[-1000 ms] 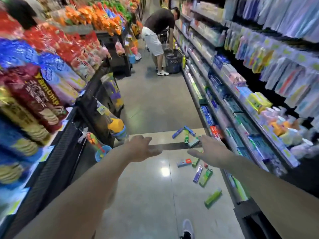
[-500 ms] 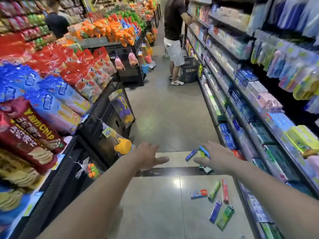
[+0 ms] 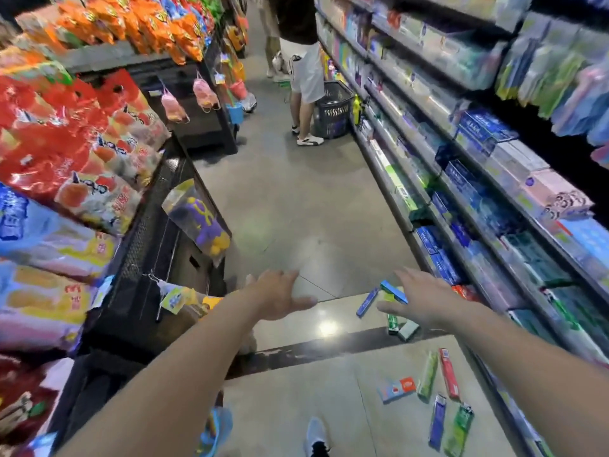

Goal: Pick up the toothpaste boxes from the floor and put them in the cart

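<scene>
Reaching out, left hand (image 3: 280,296) and right hand (image 3: 417,300) are spread and hold nothing; best crouch low by the boxes (image 3: 438,399), gripping one lengthwise.

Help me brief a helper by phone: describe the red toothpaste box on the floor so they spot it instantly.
Find the dark strip crossing the aisle floor. Just nearer the camera, by the right-hand shelves, lies a cluster of boxes. The red toothpaste box is its only long all-red one, beside a green box.
</scene>
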Demonstrator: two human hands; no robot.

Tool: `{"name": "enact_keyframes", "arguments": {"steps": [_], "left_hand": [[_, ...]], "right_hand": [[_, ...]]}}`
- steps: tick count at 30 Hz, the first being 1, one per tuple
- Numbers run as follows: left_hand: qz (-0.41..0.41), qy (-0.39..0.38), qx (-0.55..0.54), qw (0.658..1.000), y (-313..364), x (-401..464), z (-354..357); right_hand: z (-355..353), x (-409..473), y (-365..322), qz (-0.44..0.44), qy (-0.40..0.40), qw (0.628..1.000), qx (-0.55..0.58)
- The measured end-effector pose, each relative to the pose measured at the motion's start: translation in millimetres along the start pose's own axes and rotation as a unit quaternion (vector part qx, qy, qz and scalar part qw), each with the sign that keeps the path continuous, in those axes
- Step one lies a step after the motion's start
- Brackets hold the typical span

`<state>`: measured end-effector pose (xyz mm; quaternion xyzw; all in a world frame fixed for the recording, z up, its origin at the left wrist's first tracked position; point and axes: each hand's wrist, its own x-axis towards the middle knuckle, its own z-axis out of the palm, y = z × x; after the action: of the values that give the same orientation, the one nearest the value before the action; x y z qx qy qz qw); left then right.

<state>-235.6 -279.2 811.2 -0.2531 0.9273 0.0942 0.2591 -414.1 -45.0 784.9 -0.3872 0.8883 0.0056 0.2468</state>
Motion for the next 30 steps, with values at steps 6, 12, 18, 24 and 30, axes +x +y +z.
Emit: {"name": "enact_keyframes", "arguments": {"steps": [6,12,18,24,30], "left_hand": [[0.032,-0.024,0.045,0.998,-40.5,96.5,-54.3],[0.091,-0.055,0.058,0.993,-20.5,187.7,-84.8],[0.13,-0.079,0.07,0.986,21.5,280.5,-129.4],[0.167,-0.088,0.107,0.976,77.5,360.6,-177.4],[0.244,-0.127,0.164,0.947,138.1,433.4,-193.3]], "right_hand": [[-27.1,72.7,-8.0,0.048,-0.002,0.999,-0.001],[-37.8,132.4,21.4,0.101,-0.027,0.995,0.002],[-61.7,197.2,68.7,0.136,-0.03,0.99,0.035],[-92.3,244.3,120.2,0.175,-0.017,0.981,0.076],[-92.4,271.4,161.7,0.236,-0.016,0.961,0.144]]}}
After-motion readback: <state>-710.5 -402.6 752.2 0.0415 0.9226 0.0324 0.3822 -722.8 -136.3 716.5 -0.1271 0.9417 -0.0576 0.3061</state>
